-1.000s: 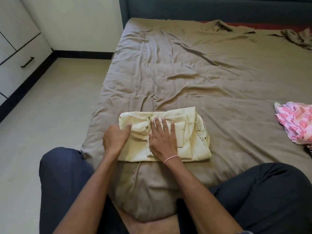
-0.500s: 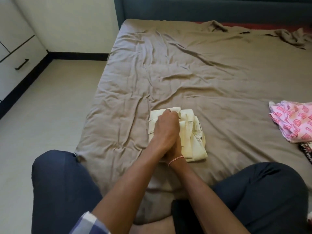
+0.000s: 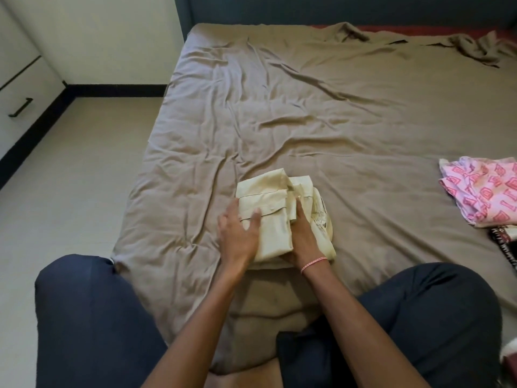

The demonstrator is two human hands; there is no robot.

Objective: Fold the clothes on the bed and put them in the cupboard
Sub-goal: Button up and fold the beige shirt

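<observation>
The left hand has swung back to the left edge of the shirt, lying flat and released, while the right hand tucks into a fold, its grasp unclear.

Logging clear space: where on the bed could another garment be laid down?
Free: brown sheet between cream garment and headboard, and the strip between it and the pink garment. Crowded: the right edge, where a dark patterned item lies beside it.
</observation>
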